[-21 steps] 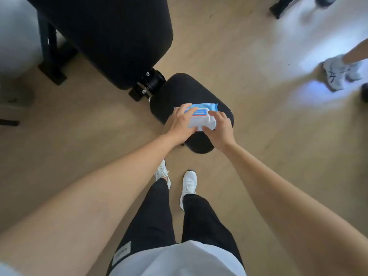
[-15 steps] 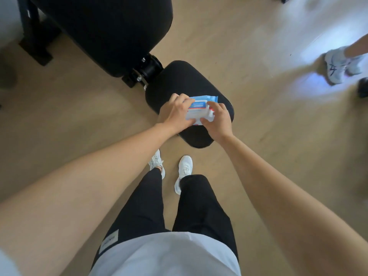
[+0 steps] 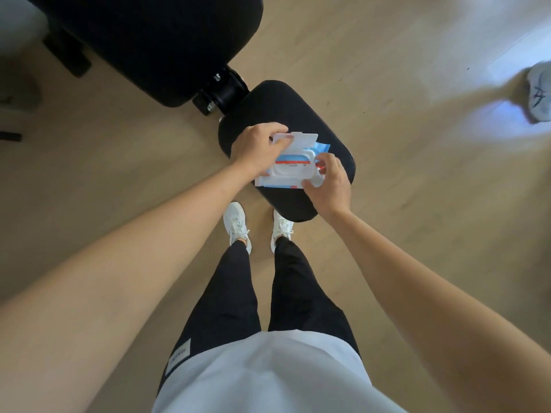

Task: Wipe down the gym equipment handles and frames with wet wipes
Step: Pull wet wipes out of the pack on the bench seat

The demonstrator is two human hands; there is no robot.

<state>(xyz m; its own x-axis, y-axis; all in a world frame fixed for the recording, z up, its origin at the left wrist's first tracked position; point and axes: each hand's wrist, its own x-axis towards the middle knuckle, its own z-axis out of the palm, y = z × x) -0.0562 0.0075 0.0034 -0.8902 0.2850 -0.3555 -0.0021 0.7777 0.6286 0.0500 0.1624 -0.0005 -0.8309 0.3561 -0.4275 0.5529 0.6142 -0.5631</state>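
A blue and white wet wipe pack (image 3: 290, 171) lies on the small black seat pad (image 3: 295, 114) of a gym bench. Its white flip lid (image 3: 299, 140) stands raised at the far edge. My left hand (image 3: 258, 147) pinches that lid from the left. My right hand (image 3: 328, 183) grips the pack's right end, fingers curled round its edge. Behind the seat pad, a black hinge (image 3: 220, 92) joins it to the large black back pad (image 3: 155, 40).
The light wooden floor (image 3: 417, 204) surrounds the bench. My two white shoes (image 3: 259, 225) stand just before the seat pad. Another person's white shoe (image 3: 539, 90) is at the far right. A black frame foot (image 3: 67, 56) of the bench sits at upper left.
The pack's lid was closed under both hands; now my left hand has lifted it up. The camera has come closer over the seat pad.
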